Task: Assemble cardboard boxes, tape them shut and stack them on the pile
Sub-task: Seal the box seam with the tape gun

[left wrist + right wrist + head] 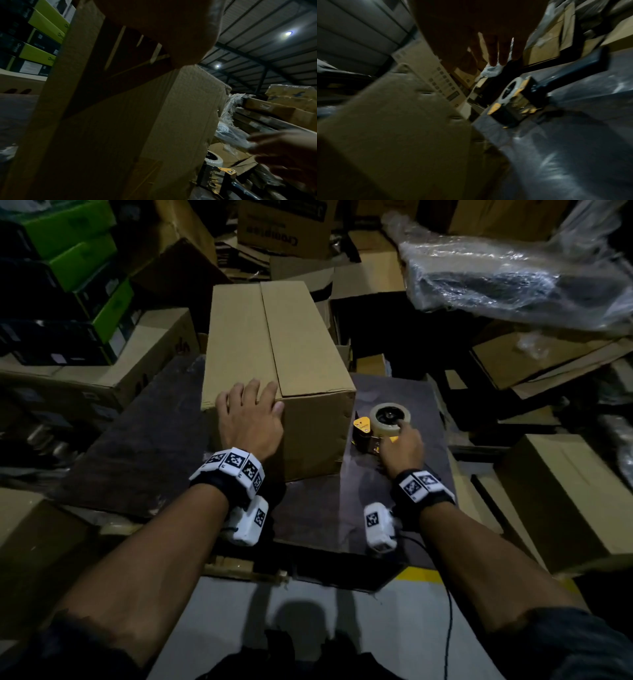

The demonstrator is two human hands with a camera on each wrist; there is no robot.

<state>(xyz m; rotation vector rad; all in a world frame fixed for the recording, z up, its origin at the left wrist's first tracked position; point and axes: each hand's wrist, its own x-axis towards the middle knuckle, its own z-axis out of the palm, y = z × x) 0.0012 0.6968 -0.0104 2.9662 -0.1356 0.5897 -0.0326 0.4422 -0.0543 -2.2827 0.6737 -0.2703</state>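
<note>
Our left hand (251, 419) rests flat-fingered on the light, stiff cardboard box (274, 354) while our right hand (402, 448), fingers loose, reaches the tape dispenser (380, 428) beside it.

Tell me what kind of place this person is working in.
Most likely a warehouse or stockroom: cardboard cartons piled all around, stacked green-and-black boxes, and a bare metal roof with ceiling lamps overhead.
</note>
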